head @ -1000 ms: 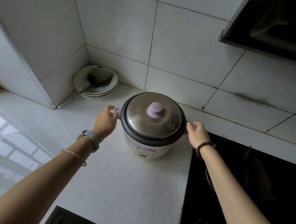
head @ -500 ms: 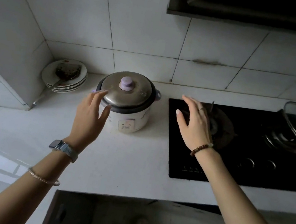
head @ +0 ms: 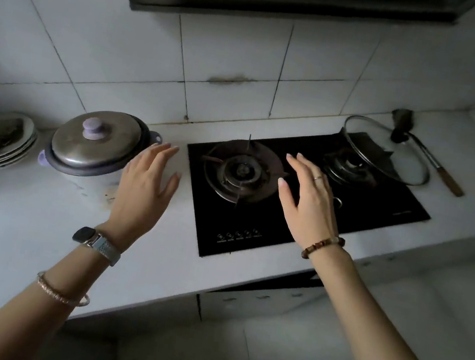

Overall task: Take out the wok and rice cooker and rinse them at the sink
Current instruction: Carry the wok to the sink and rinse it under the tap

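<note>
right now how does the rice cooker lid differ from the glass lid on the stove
The rice cooker lid is opaque metal; the glass lid is see-through. The rice cooker lid sits closed on the cooker; the glass lid rests at the stove's right edge, covering no pot. Both are round.

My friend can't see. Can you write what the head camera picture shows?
Two open hands hover over a kitchen counter, holding nothing: the left hand beside a lidded rice cooker, the right hand above a black gas stove.

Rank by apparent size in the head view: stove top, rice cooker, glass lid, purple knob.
1. Stove top
2. Rice cooker and glass lid: alike, lid farther, unsure
3. Purple knob
</note>
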